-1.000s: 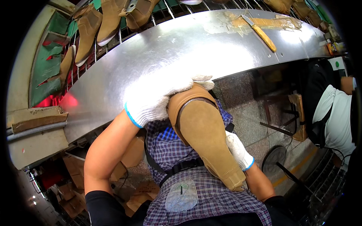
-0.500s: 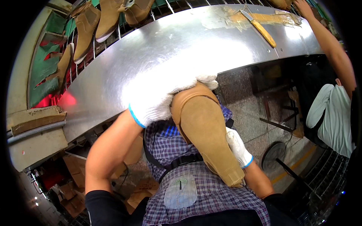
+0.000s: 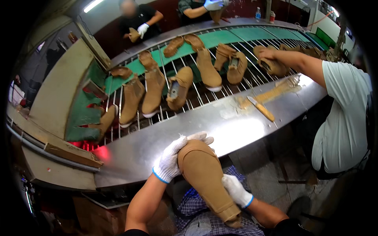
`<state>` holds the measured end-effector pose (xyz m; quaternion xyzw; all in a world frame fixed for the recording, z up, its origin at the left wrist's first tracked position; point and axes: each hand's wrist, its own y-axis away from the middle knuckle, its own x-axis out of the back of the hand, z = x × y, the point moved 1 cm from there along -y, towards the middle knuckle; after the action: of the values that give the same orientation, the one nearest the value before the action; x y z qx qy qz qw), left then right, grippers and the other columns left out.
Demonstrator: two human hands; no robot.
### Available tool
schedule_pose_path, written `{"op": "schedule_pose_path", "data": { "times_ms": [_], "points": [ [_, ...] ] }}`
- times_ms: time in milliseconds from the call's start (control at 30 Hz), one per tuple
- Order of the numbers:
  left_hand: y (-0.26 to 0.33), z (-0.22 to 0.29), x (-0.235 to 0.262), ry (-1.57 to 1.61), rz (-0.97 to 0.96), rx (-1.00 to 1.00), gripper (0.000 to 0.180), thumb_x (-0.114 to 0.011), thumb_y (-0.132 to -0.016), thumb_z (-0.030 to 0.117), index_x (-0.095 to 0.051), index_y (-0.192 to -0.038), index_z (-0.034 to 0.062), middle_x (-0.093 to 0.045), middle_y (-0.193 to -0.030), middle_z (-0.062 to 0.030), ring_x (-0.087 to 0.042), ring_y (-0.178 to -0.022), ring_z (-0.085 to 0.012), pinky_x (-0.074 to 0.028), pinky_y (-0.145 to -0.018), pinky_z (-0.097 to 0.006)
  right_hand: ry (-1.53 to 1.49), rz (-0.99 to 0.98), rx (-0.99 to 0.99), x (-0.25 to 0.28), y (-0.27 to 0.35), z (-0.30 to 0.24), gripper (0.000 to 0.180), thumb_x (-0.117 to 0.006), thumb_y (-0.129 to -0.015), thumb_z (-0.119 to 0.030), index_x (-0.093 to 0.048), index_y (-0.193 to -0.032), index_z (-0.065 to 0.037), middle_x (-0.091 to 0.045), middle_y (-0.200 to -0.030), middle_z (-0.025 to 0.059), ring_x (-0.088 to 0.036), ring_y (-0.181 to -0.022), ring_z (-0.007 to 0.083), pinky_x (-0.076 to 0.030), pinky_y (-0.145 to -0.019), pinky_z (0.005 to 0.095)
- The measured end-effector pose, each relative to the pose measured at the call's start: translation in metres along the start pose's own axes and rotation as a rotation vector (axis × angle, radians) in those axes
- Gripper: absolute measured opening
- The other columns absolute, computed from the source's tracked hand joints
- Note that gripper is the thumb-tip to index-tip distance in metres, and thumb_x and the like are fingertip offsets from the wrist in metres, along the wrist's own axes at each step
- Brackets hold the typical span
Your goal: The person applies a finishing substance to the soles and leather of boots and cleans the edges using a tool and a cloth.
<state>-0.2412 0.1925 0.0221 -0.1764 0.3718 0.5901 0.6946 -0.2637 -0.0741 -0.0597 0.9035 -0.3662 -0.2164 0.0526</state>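
Note:
A tan suede boot [image 3: 202,173] is held in front of my body between both hands, slanting with its rounded end up and away from me. My left hand [image 3: 171,159], in a white knit glove with a blue cuff, is wrapped round that rounded end, its fingers over the far side. Lower down, my right hand [image 3: 236,190], gloved the same way, grips the boot's right side near the narrower end. The fingertips behind the boot are hidden.
Past the metal bench edge [image 3: 157,135], several tan boots [image 3: 153,92] lie on a conveyor of metal rods. A yellow-handled knife [image 3: 262,109] rests on the bench. At right, a co-worker's hand [image 3: 267,53] touches a boot; two people work across the line.
The view has tilted up, bringing the conveyor and people beyond into sight. Both my hands keep their hold on the boot. The co-worker's arm at right now shows reaching to the conveyor.

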Motion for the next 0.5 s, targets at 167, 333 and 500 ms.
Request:
{"op": "schedule_pose_path", "data": {
  "times_ms": [167,333,500],
  "points": [
    [0.027,0.010,0.066,0.102,0.101,0.060,0.069,-0.047,-0.112,0.048,-0.050,-0.154,-0.0071,-0.053,-0.158,-0.0298,-0.055,-0.144,-0.0408,-0.043,-0.124,-0.052,0.542,-0.217,-0.230,-0.032,-0.028,-0.042,0.071,-0.045,-0.113,-0.058,-0.062,-0.142,0.004,-0.075,-0.125,0.0265,-0.073,-0.119,0.0346,-0.055,-0.104,0.0407],
    [0.030,-0.016,0.098,0.197,0.200,0.094,0.069,-0.045,-0.113,0.049,-0.050,-0.154,-0.0075,-0.053,-0.158,-0.0304,-0.055,-0.145,-0.0418,-0.043,-0.125,-0.052,1.037,-0.405,-0.293,-0.005,-0.055,-0.083,0.069,-0.053,-0.104,-0.067,-0.070,-0.134,-0.007,-0.077,-0.116,0.0245,-0.076,-0.110,0.0408,-0.059,-0.098,0.0459],
    [0.018,-0.010,0.095,0.190,0.124,0.095,0.068,-0.046,-0.113,0.048,-0.051,-0.152,-0.0082,-0.057,-0.153,-0.0306,-0.057,-0.142,-0.0413,-0.044,-0.124,-0.050,0.629,0.007,0.092,-0.002,-0.095,-0.074,0.065,-0.071,-0.103,-0.035,-0.049,-0.154,-0.001,-0.069,-0.137,0.0240,-0.073,-0.120,0.0348,-0.057,-0.104,0.0453]
  ]
}}
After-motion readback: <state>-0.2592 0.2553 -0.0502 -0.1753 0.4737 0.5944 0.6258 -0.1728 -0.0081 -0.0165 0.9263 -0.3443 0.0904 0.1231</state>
